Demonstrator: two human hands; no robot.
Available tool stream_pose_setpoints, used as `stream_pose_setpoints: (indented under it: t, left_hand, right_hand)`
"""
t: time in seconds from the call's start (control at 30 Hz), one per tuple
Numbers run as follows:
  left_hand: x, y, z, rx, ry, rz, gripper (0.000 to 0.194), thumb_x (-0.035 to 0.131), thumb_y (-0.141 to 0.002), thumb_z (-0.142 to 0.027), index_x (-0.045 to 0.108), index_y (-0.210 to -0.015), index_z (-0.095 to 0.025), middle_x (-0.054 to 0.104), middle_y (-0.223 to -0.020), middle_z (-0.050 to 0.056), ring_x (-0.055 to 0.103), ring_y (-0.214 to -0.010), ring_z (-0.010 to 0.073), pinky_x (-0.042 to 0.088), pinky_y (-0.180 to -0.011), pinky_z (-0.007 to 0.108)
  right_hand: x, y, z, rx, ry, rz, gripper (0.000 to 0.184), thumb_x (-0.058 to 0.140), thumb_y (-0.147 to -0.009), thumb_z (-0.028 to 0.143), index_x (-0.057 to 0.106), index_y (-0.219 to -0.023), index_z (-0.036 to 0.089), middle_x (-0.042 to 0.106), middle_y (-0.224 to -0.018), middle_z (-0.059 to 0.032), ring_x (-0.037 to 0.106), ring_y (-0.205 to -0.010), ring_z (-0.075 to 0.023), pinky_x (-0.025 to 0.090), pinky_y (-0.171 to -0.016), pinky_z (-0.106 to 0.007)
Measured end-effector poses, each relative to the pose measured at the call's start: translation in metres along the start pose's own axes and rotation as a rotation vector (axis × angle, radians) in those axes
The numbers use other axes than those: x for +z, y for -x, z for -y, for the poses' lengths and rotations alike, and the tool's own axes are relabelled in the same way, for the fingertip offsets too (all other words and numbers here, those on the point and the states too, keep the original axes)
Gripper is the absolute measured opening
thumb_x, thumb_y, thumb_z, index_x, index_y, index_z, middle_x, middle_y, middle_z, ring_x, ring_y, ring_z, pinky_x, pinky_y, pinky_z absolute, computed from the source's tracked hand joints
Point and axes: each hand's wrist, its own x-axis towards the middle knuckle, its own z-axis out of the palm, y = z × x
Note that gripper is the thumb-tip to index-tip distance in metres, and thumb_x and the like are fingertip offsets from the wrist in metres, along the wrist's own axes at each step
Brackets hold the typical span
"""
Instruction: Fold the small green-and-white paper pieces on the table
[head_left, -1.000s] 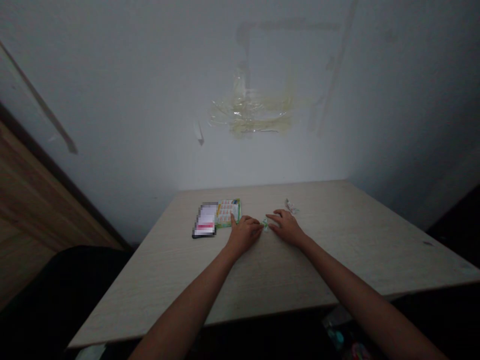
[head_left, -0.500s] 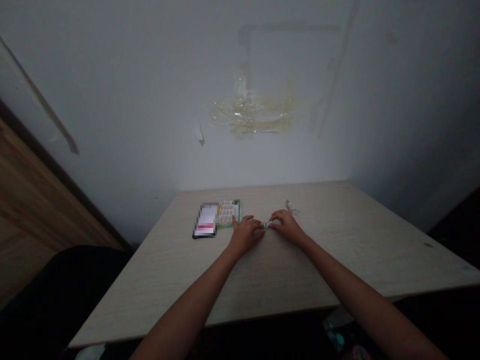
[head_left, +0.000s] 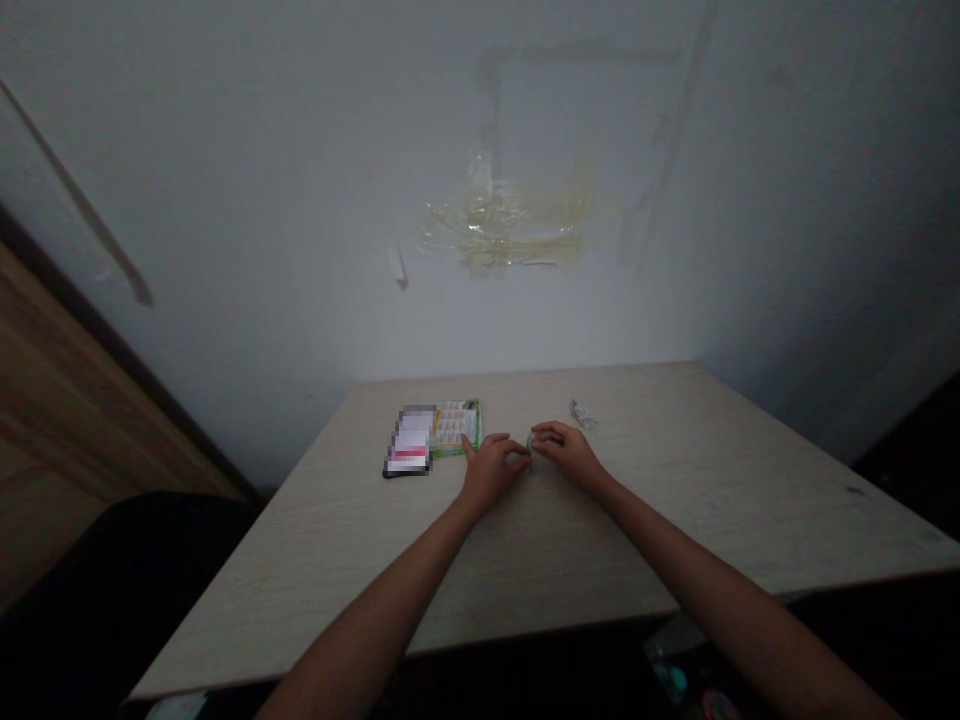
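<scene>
Between my fingertips stands a small white-and-green piece point(head_left: 530, 441), perhaps of paper, low over the table and partly covered by the fingers. My left hand point(head_left: 489, 472) pinches it from the left, its thumb and fingers bent towards it. From the right, my right hand point(head_left: 571, 456) closes thumb and fingertips on the same piece. A crumpled whitish scrap point(head_left: 582, 414) lies just beyond my right hand. Behind my left hand is a printed green-edged card point(head_left: 459, 422) with rows of small pictures.
A phone point(head_left: 409, 440) with a lit, blurred screen lies against the card's left side. The pale wooden table point(head_left: 315, 560) meets a wall point(head_left: 300, 200) with old tape at the back. Dark fabric-like shape point(head_left: 142, 560) sits off the table's left edge.
My right hand has shifted slightly left, closer to my left hand. The small piece has turned more upright between the fingertips and shows less.
</scene>
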Motion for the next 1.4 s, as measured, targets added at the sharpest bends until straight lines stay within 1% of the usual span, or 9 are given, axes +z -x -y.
stream_pose_setpoints:
  t: [0.1,0.2,0.33,0.57,0.7,0.87,1.03,1.27,1.4]
  left_hand:
    - [0.000,0.000,-0.001,-0.013,0.009,-0.002,0.017,0.064,-0.087,-0.040,0.074,-0.099,-0.033,0.067,-0.122,0.003,0.054,-0.124,0.0265,-0.005,-0.111,0.073]
    - [-0.001,-0.001,-0.001,-0.021,0.005,-0.004,0.017,0.065,-0.087,-0.040,0.074,-0.099,-0.032,0.067,-0.122,0.003,0.054,-0.125,0.0256,-0.005,-0.111,0.073]
    - [-0.002,-0.001,-0.002,-0.039,-0.006,-0.004,0.016,0.065,-0.087,-0.041,0.074,-0.098,-0.031,0.069,-0.120,0.004,0.053,-0.125,0.0253,-0.003,-0.111,0.073]
    - [-0.004,-0.001,-0.006,-0.045,0.024,-0.026,0.021,0.062,-0.089,-0.042,0.072,-0.101,-0.029,0.072,-0.115,0.002,0.058,-0.118,0.0248,-0.005,-0.112,0.073]
    - [-0.005,-0.001,-0.008,-0.052,0.039,-0.030,0.019,0.062,-0.089,-0.040,0.071,-0.101,-0.029,0.073,-0.113,0.003,0.060,-0.115,0.0252,-0.006,-0.112,0.072]
    - [-0.005,-0.002,-0.007,-0.060,0.078,-0.045,0.016,0.063,-0.088,-0.037,0.071,-0.098,-0.029,0.074,-0.111,0.002,0.060,-0.115,0.0267,-0.006,-0.110,0.074]
    - [-0.005,-0.003,-0.007,-0.073,0.111,-0.058,0.014,0.065,-0.086,-0.034,0.072,-0.097,-0.029,0.074,-0.110,0.002,0.061,-0.114,0.0269,-0.010,-0.110,0.074]
    - [-0.009,-0.004,-0.008,-0.087,0.091,-0.051,0.014,0.065,-0.085,-0.034,0.074,-0.095,-0.029,0.072,-0.112,0.004,0.057,-0.119,0.0290,-0.007,-0.110,0.075]
    - [-0.010,-0.005,-0.007,-0.103,0.075,-0.053,0.016,0.066,-0.085,-0.037,0.074,-0.097,-0.030,0.071,-0.116,0.004,0.054,-0.124,0.0297,-0.006,-0.110,0.075]
  right_hand:
    - [0.001,0.001,0.003,-0.010,0.027,0.011,0.032,0.071,-0.074,0.041,0.071,-0.094,0.016,0.075,-0.092,-0.0094,0.070,-0.089,-0.0228,0.053,-0.086,-0.038]
    - [0.000,0.002,0.009,-0.048,0.141,0.064,0.025,0.066,-0.079,0.041,0.074,-0.086,0.019,0.076,-0.088,-0.0071,0.070,-0.088,-0.0228,0.052,-0.087,-0.038]
    - [0.000,0.004,0.015,-0.050,0.195,0.083,0.026,0.063,-0.082,0.042,0.077,-0.085,0.020,0.077,-0.088,-0.0063,0.070,-0.087,-0.0233,0.052,-0.086,-0.037]
    - [0.000,0.003,0.013,-0.060,0.199,0.086,0.026,0.064,-0.081,0.042,0.077,-0.087,0.021,0.077,-0.090,-0.0064,0.070,-0.089,-0.0244,0.051,-0.089,-0.039]
    - [0.000,0.003,0.014,-0.046,0.205,0.076,0.025,0.064,-0.080,0.040,0.077,-0.089,0.021,0.077,-0.093,-0.0068,0.070,-0.091,-0.0248,0.051,-0.091,-0.041]
    - [0.001,0.003,0.016,-0.040,0.196,0.072,0.024,0.066,-0.079,0.039,0.077,-0.090,0.020,0.077,-0.093,-0.0069,0.070,-0.093,-0.0252,0.051,-0.091,-0.041]
    - [0.000,0.003,0.019,-0.042,0.155,0.083,0.025,0.066,-0.078,0.038,0.077,-0.088,0.019,0.077,-0.091,-0.0078,0.071,-0.090,-0.0254,0.052,-0.090,-0.041]
    - [-0.002,0.003,0.019,-0.032,0.179,0.076,0.023,0.065,-0.078,0.038,0.078,-0.088,0.020,0.077,-0.092,-0.0077,0.071,-0.091,-0.0265,0.051,-0.090,-0.043]
    - [-0.004,0.002,0.016,-0.079,0.248,0.056,0.022,0.066,-0.079,0.036,0.077,-0.089,0.021,0.076,-0.094,-0.0078,0.068,-0.095,-0.0260,0.050,-0.092,-0.042]
